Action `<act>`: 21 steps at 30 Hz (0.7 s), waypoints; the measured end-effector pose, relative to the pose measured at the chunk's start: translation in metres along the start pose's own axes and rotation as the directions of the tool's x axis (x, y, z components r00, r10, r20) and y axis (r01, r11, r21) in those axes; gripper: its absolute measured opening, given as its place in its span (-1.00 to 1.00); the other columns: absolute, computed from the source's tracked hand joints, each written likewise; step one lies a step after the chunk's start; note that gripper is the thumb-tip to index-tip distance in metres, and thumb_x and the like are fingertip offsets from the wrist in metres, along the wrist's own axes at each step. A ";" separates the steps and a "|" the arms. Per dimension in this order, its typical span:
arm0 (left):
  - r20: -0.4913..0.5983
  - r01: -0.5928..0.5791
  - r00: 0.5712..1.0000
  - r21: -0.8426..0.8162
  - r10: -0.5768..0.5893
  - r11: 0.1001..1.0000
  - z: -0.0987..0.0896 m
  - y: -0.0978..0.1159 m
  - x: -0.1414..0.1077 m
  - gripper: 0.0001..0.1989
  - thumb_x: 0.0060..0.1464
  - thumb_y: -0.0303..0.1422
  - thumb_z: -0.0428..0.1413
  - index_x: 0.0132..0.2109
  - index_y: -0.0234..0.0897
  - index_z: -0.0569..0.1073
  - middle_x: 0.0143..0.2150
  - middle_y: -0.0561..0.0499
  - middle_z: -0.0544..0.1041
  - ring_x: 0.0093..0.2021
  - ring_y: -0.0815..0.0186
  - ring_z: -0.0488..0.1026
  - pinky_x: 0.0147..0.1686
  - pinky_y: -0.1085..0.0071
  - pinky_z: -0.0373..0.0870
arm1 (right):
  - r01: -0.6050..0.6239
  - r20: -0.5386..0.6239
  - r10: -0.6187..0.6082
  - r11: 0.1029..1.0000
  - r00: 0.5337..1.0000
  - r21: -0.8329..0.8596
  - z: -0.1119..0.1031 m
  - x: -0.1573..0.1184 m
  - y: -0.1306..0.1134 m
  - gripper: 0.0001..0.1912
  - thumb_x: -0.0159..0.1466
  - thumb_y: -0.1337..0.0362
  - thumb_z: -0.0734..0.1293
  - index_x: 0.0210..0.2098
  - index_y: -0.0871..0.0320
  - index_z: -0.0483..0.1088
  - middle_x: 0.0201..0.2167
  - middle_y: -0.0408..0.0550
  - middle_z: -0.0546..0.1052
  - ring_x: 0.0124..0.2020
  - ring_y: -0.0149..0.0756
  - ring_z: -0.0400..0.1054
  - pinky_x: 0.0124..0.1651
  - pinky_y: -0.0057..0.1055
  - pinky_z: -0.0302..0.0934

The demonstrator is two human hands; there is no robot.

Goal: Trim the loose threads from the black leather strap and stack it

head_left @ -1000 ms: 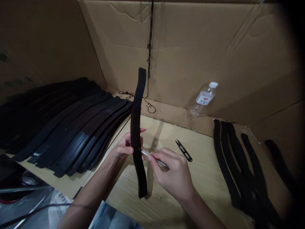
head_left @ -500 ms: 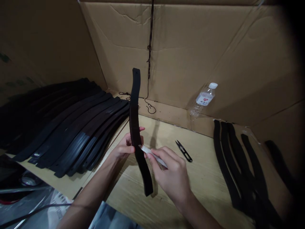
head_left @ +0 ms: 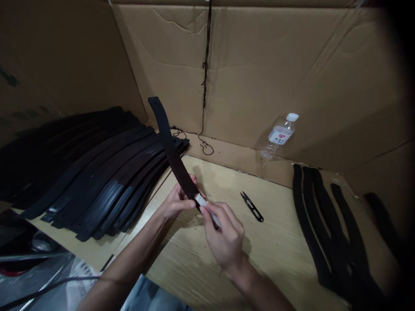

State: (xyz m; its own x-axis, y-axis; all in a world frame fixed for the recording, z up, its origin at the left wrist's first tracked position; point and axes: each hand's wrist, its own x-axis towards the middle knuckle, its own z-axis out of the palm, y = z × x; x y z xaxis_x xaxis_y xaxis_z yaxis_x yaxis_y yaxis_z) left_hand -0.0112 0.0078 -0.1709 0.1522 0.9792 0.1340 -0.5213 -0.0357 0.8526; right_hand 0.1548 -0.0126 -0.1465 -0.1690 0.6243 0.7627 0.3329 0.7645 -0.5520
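Note:
My left hand (head_left: pixel 180 201) grips a long, curved black strip (head_left: pixel 171 149) near its lower part. The strip slants up to the left, and a small hole shows at its upper end. Pinched in my right hand (head_left: pixel 225 235) is a white-handled tool (head_left: pixel 207 208), whose tip meets the strip's edge beside my left thumb. Whether it is a blade or another tip is too small to tell. The strip's lower end is hidden behind my right hand.
Many black strips (head_left: pixel 97 172) lie overlapped at the left. Black thread snips (head_left: pixel 252 207) rest on the wooden table (head_left: pixel 275 255). A plastic bottle (head_left: pixel 280 134) leans by the cardboard wall (head_left: pixel 253 65), where dark cords (head_left: pixel 206 65) hang. More strips (head_left: pixel 311 229) lie at the right.
The held strip has tilted, its upper end swinging left and its lower end going behind my right hand. My left hand has shifted slightly right; my right hand has moved slightly left.

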 end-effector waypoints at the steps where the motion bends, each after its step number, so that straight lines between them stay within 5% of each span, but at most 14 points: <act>1: 0.005 -0.004 1.000 0.009 0.004 1.000 0.000 -0.001 0.000 -0.41 -0.24 -0.36 0.43 -0.07 -0.20 0.32 -0.28 -0.01 0.60 -0.30 0.26 0.56 -0.27 0.42 0.47 | -0.003 0.002 0.003 1.000 1.000 -0.001 0.000 0.000 0.001 -0.88 0.31 0.46 0.30 -0.20 0.19 0.46 -0.38 -0.01 0.55 -0.31 -0.35 0.50 -0.22 -0.46 0.44; 12: -0.024 -0.059 0.998 0.021 0.060 0.998 0.000 0.009 0.000 -0.39 -0.25 -0.30 0.44 0.00 -0.22 0.43 -0.35 0.04 0.54 -0.38 0.34 0.50 -0.37 0.50 0.40 | 0.016 0.162 -0.013 1.000 0.987 -0.015 -0.017 0.012 0.006 -0.91 0.31 0.42 0.32 -0.23 0.20 0.48 -0.39 -0.03 0.57 -0.39 -0.36 0.47 -0.31 -0.45 0.38; 17: 0.055 -0.069 0.996 -0.047 0.072 0.996 0.002 0.013 -0.002 -0.37 -0.14 -0.28 0.39 0.11 -0.22 0.43 -0.38 0.04 0.52 -0.44 0.33 0.52 -0.44 0.49 0.43 | 0.004 0.176 0.006 0.998 0.984 -0.056 -0.030 0.022 0.002 -0.91 0.29 0.40 0.34 -0.31 0.20 0.51 -0.47 -0.10 0.55 -0.52 -0.43 0.40 -0.52 -0.50 0.22; 21: 0.142 -0.019 0.989 -0.070 0.029 0.997 0.002 0.014 -0.005 -0.36 -0.08 -0.28 0.36 0.18 -0.18 0.40 -0.36 0.03 0.53 -0.43 0.21 0.58 -0.38 0.32 0.55 | -0.031 0.193 0.037 0.999 0.981 -0.036 -0.035 0.028 0.000 -0.88 0.29 0.40 0.32 -0.34 0.18 0.52 -0.47 -0.11 0.55 -0.51 -0.45 0.40 -0.50 -0.52 0.20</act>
State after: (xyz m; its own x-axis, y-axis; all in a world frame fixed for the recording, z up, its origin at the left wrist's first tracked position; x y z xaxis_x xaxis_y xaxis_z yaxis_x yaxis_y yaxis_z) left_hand -0.0178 0.0025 -0.1591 0.2545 0.9395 0.2293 -0.5813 -0.0408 0.8127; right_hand 0.1830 -0.0005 -0.1137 -0.3322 0.6713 0.6625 0.3708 0.7388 -0.5627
